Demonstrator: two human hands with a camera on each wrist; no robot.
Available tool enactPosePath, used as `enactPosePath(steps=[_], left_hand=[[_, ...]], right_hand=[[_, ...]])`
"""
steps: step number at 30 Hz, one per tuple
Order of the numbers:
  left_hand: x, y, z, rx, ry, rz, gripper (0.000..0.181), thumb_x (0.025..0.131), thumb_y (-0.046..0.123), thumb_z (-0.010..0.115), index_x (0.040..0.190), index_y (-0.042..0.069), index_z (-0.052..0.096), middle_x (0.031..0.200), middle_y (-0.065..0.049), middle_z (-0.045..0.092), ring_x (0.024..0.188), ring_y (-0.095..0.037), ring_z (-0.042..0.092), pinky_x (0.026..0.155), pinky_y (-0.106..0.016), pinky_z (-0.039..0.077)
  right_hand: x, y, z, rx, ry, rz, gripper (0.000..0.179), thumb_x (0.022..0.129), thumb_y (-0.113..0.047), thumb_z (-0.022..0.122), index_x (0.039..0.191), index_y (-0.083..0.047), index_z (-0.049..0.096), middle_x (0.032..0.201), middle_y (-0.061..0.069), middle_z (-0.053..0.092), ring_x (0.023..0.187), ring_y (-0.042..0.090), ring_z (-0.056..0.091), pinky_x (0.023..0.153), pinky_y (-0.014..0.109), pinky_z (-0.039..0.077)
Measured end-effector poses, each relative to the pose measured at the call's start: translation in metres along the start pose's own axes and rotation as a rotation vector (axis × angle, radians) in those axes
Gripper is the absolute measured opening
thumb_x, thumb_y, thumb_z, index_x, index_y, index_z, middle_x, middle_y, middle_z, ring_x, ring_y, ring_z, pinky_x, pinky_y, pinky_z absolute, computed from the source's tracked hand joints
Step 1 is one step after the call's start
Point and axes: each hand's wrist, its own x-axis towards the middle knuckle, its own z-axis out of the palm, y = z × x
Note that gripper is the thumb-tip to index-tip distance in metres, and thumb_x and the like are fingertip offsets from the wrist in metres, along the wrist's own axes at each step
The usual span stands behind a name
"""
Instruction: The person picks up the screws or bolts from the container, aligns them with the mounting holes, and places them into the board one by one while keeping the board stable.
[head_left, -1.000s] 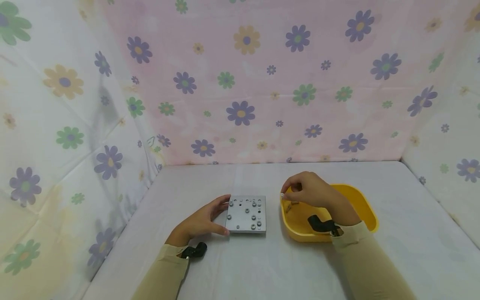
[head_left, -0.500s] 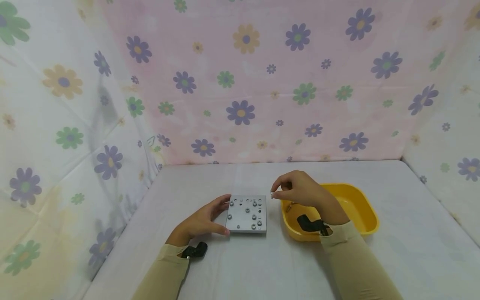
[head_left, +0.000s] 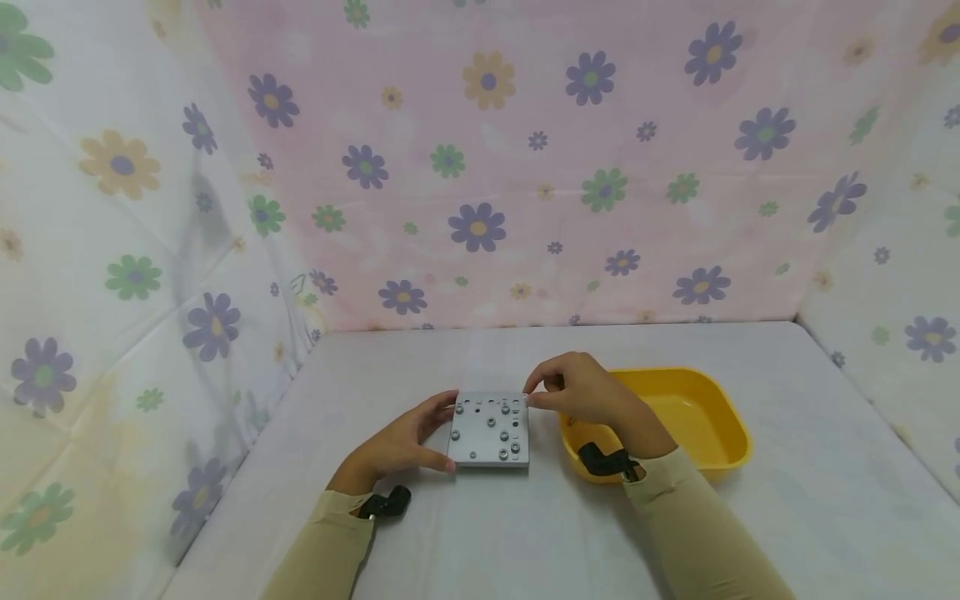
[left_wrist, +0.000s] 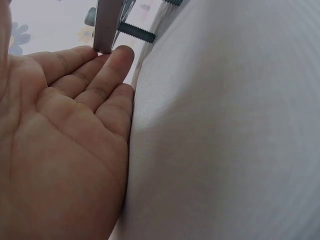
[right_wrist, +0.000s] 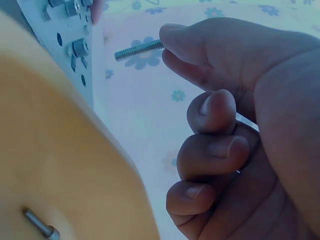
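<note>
A square silver metal plate, set with several socket-head screws and some bare holes, lies mid-table in the head view. My left hand grips its left side, thumb at the front corner and fingers at the back one. Beneath the plate, a threaded screw shank sticks out in the left wrist view. Thumb and forefinger of my right hand pinch a screw, its threaded end pointing toward the plate and its head hidden by the fingertips. In the head view those fingertips are right at the plate's back right corner.
A yellow plastic bin stands right of the plate, under my right forearm. Inside it lies a loose screw. White cloth covers the table, and flowered curtains rise at the back and both sides.
My right hand has carried the screw leftward from over the bin to the plate's back right corner. The left hand stays at the plate's left side.
</note>
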Motion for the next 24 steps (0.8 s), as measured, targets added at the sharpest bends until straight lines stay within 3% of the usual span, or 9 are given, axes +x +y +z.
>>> enactPosePath(steps=[5, 14, 24], left_hand=[[0.0, 0.0, 0.0, 0.01, 0.0, 0.003, 0.12, 0.071, 0.013, 0.096, 0.165, 0.019, 0.023, 0.168, 0.007, 0.031, 0.157, -0.021, 0.03, 0.13, -0.045, 0.017], [0.0, 0.003, 0.0, 0.023, 0.009, -0.005, 0.12, 0.07, 0.015, 0.096, 0.165, 0.019, 0.023, 0.168, 0.007, 0.031, 0.157, -0.021, 0.03, 0.131, -0.046, 0.016], [0.0, 0.003, 0.0, 0.007, -0.012, 0.002, 0.12, 0.071, 0.013, 0.096, 0.166, 0.019, 0.022, 0.169, 0.007, 0.028, 0.157, -0.021, 0.028, 0.13, -0.043, 0.018]], right_hand=[[0.0, -0.004, 0.005, 0.001, -0.001, 0.004, 0.009, 0.091, -0.026, 0.081, 0.099, -0.022, 0.081, 0.06, -0.003, 0.047, 0.053, 0.015, 0.047, 0.049, 0.025, 0.041], [0.003, -0.009, 0.02, -0.008, 0.002, 0.039, 0.005, 0.09, -0.026, 0.082, 0.093, -0.029, 0.079, 0.061, -0.003, 0.048, 0.056, 0.013, 0.045, 0.051, 0.022, 0.035], [0.002, -0.017, 0.031, -0.042, 0.015, 0.136, 0.005, 0.089, -0.029, 0.082, 0.093, -0.029, 0.081, 0.064, 0.0, 0.052, 0.061, 0.017, 0.051, 0.051, 0.023, 0.037]])
